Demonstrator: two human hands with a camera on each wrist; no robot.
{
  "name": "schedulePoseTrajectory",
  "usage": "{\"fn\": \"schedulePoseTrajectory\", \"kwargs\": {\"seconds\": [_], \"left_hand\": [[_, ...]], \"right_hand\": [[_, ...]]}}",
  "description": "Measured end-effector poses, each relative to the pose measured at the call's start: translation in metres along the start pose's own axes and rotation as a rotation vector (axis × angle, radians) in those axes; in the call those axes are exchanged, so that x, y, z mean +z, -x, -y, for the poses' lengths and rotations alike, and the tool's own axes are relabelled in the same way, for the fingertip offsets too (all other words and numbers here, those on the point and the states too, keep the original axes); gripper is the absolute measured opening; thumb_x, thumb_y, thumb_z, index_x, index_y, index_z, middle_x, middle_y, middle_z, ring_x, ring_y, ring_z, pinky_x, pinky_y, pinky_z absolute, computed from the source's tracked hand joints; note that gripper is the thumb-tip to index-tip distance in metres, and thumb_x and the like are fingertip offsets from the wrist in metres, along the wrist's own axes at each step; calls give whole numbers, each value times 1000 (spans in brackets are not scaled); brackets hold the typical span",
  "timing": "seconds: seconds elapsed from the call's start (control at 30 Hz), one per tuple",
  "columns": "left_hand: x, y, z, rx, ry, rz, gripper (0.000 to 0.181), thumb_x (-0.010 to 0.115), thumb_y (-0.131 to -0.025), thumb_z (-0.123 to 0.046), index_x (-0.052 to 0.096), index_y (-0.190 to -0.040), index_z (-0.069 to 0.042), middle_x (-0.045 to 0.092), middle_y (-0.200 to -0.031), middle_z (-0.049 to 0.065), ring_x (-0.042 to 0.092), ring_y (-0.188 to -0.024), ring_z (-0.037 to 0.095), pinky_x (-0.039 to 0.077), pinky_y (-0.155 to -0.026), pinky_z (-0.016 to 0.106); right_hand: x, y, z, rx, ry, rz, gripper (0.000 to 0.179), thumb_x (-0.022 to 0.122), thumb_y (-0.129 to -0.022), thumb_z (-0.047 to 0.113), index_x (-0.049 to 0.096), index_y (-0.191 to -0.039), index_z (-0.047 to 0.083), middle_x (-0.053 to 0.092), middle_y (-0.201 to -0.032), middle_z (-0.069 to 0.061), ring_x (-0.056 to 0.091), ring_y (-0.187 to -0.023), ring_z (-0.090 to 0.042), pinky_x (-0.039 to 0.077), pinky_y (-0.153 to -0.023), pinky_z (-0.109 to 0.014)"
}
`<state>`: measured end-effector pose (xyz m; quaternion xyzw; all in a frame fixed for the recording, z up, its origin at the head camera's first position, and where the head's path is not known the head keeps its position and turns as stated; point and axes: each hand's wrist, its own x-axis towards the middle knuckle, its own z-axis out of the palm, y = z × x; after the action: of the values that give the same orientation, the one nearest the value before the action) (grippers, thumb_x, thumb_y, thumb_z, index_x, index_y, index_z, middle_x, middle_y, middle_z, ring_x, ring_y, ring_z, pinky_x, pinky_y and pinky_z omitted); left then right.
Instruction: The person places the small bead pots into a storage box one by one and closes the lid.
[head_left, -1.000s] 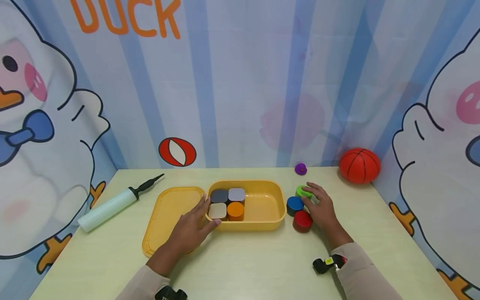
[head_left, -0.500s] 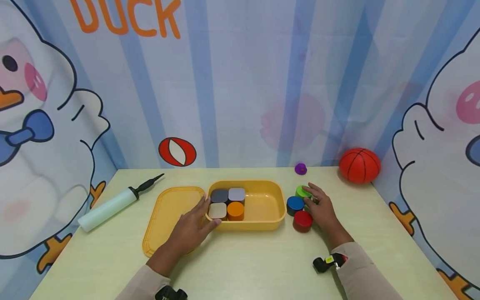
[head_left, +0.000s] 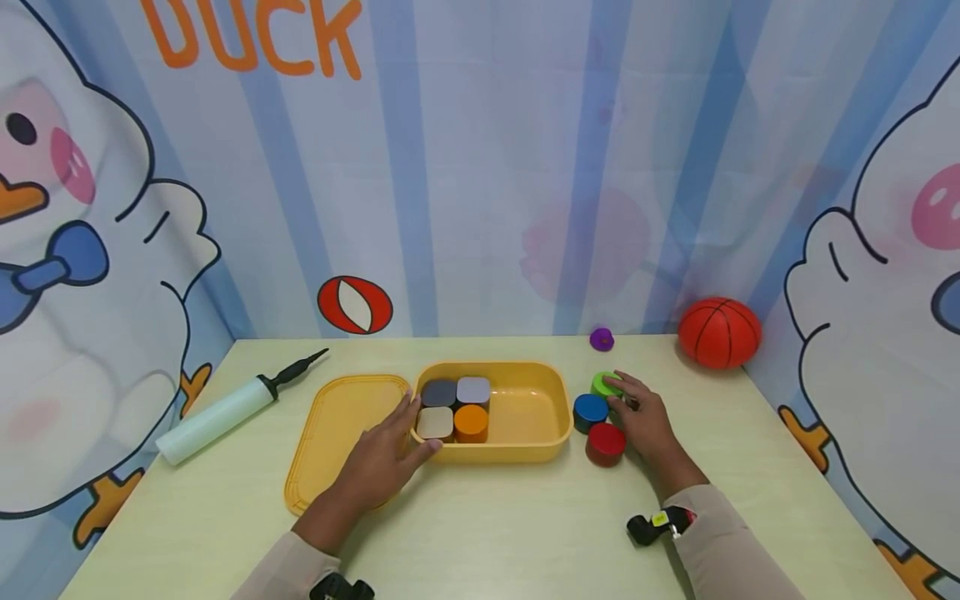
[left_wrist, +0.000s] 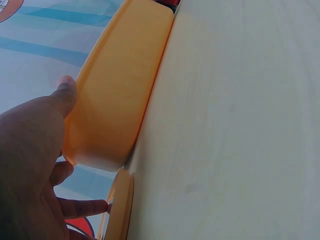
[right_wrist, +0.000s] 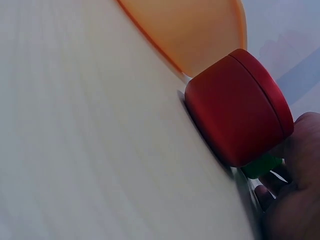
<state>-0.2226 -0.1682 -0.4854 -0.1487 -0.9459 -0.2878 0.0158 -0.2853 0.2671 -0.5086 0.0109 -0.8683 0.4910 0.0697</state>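
A yellow rectangular box (head_left: pixel 528 408) lies on the table, with dark grey, lavender, beige and orange small containers (head_left: pixel 471 422) grouped at its left end. My left hand (head_left: pixel 381 467) rests against that end, thumb along the front rim, fingers stretched out over the edge of the yellow lid (head_left: pixel 330 442). To the right of the box, my right hand (head_left: pixel 645 421) pinches a small round green jar (head_left: pixel 603 384) between thumb and fingers; the jar is on the table. Beside it are a blue jar (head_left: pixel 590 411) and a red jar (head_left: pixel 605 444). In the right wrist view the red jar (right_wrist: pixel 237 107) partly covers the green one.
A pale green hand pump (head_left: pixel 221 417) with a black nozzle lies at the left. Toward the back edge sit a small purple object (head_left: pixel 602 338) and a red basketball-patterned ball (head_left: pixel 719 333). A printed duck curtain (head_left: pixel 480 167) hangs behind the table.
The right hand's fingers have shifted very slightly around the green jar. The left hand, the box and the other jars stay where they were.
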Motion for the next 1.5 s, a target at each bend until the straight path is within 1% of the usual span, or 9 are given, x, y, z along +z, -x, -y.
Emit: {"fn": "schedulePoseTrajectory", "kwargs": {"seconds": [0.27, 0.57, 0.93, 1.03, 1.13, 1.2, 1.27, 1.37, 1.5], "left_hand": [[-2, 0, -2, 2, 7, -1, 90, 58, -107, -64, 25, -175, -16, 20, -184, 3, 32, -167, 37, 24, -127, 81], [-2, 0, -1, 9, 3, 0, 91, 56, -107, -67, 24, -176, -16, 20, -184, 5, 34, -166, 38, 26, -126, 81], [-2, 0, 1, 5, 22, -6, 91, 57, -106, -67, 24, -176, -18, 22, -184, 5, 34, -166, 39, 27, -127, 79], [1, -1, 2, 8, 19, 1, 91, 56, -106, -67, 24, -176, -18, 21, -184, 5, 33, -166, 38, 27, -127, 79], [2, -1, 2, 9, 16, 3, 91, 56, -106, -68, 24, -176, -18, 21, -184, 4, 33, -166, 37, 28, -127, 78], [3, -1, 3, 8, 16, 0, 91, 56, -107, -68, 24, -176, -19, 21, -184, 4, 34, -166, 37, 28, -127, 79], [2, -1, 3, 6, 14, -4, 90, 56, -107, -68, 24, -176, -19, 21, -184, 3, 34, -166, 37, 28, -127, 78], [1, -1, 3, 6, 9, -5, 91, 55, -107, -68, 24, -176, -18, 21, -184, 4, 33, -166, 38, 28, -127, 79], [1, 0, 1, 6, 19, -6, 92, 56, -106, -68, 24, -176, -18, 22, -184, 5, 33, -166, 38, 28, -127, 77]], "right_hand": [[1, -1, 3, 3, 43, -17, 42, 57, -112, 4, 61, -154, 4, 44, -170, -25, 43, -157, -48, 43, -124, -62], [1, -2, -2, -12, 6, -47, 41, 58, -112, 3, 63, -152, 2, 46, -167, -24, 41, -159, -47, 40, -127, -63], [1, -1, 2, -40, -26, -97, 40, 60, -111, 3, 64, -151, 2, 48, -164, -24, 45, -156, -47, 44, -124, -62], [-3, 1, 4, -48, -47, -107, 40, 60, -111, 4, 64, -151, 2, 49, -164, -22, 45, -157, -45, 46, -122, -52], [-6, 3, 9, -70, -90, -119, 40, 61, -111, 3, 64, -151, 0, 49, -164, -23, 46, -156, -43, 53, -113, -23], [-7, 3, 14, -96, -133, -131, 40, 62, -110, 0, 64, -150, -3, 50, -163, -25, 47, -155, -42, 51, -101, -5], [-8, 2, 20, -117, -168, -136, 41, 62, -109, -3, 63, -149, -6, 50, -162, -27, 48, -154, -43, 44, -90, 5], [-9, -1, 26, -151, -185, -150, 41, 63, -107, -4, 64, -148, -6, 52, -161, -27, 49, -152, -43, 44, -90, 5], [-10, -2, 30, -180, -159, -155, 39, 65, -107, -2, 66, -146, -4, 54, -160, -26, 51, -150, -42, 45, -92, 4]]}}
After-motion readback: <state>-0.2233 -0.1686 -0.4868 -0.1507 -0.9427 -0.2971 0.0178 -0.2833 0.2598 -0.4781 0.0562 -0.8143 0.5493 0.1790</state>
